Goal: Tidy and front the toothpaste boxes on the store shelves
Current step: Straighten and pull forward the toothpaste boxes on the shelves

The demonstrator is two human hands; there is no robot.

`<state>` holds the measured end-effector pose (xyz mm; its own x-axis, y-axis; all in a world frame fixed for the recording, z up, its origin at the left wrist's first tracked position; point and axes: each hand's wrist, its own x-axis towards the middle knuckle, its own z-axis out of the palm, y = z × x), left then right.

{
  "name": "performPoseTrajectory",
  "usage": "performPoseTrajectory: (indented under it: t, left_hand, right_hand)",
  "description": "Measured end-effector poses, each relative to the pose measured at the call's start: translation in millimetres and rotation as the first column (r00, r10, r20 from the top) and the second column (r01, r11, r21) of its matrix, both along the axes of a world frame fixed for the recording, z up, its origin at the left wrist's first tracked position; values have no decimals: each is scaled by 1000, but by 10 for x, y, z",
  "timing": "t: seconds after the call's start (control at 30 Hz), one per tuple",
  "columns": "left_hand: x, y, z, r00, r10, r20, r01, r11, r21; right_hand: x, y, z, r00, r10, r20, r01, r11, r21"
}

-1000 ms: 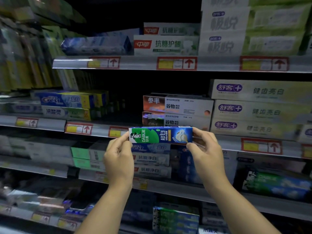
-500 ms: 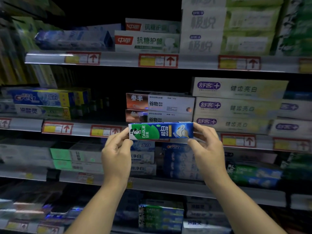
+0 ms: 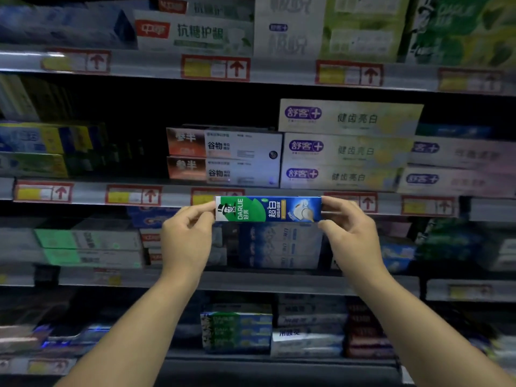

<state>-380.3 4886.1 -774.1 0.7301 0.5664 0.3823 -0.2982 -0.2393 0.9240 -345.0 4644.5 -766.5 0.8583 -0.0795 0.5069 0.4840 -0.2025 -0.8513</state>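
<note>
A green and blue Darlie toothpaste box (image 3: 268,209) is held level in front of the shelves, its printed face toward me. My left hand (image 3: 185,238) pinches its left end between thumb and fingers. My right hand (image 3: 349,236) pinches its right end the same way. The box hangs in the air just in front of the middle shelf rail (image 3: 173,194), touching no other box.
Above the rail stand two orange and white boxes (image 3: 223,155) and a stack of pale boxes with purple logos (image 3: 343,148). White and blue boxes (image 3: 279,244) sit on the shelf below. More Darlie boxes (image 3: 236,331) lie lower down. Red price tags (image 3: 215,67) line each rail.
The held box has risen slightly against the shelves, from in front of the lower shelf's boxes up to the middle rail. Both hands keep the same grip. The view has drifted right and upward.
</note>
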Motion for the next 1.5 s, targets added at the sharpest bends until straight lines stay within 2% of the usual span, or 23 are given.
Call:
performPoseTrajectory:
  t: [0.17,0.37,0.57,0.73,0.87,0.97,1.5]
  left_hand:
    - [-67,76,-157,988,-59,-139,65,997,35]
    - [-81,162,-410,958,-120,-260,120,993,-16]
    - [-113,230,-469,944,-121,-308,121,992,-19]
    - [-53,318,-528,918,-101,-384,98,995,-26]
    - [-41,351,-613,878,-151,-455,159,987,-22]
    - [-17,286,-671,860,-207,-466,204,977,-58]
    - [336,-559,-684,860,-320,-397,336,941,-29]
  right_hand:
    - [-104,-136,-253,991,52,-124,-53,999,-1]
    - [-78,-99,-523,950,69,-304,-66,998,19]
    - [3,22,-636,922,50,-383,-63,998,-21]
    - [68,94,-759,911,27,-412,-27,1000,6]
    - [88,92,-870,888,-8,-461,6,1000,-5]
    - [98,47,-897,878,-43,-476,46,999,-6]
    - [231,-643,-874,812,-232,-536,318,945,72]
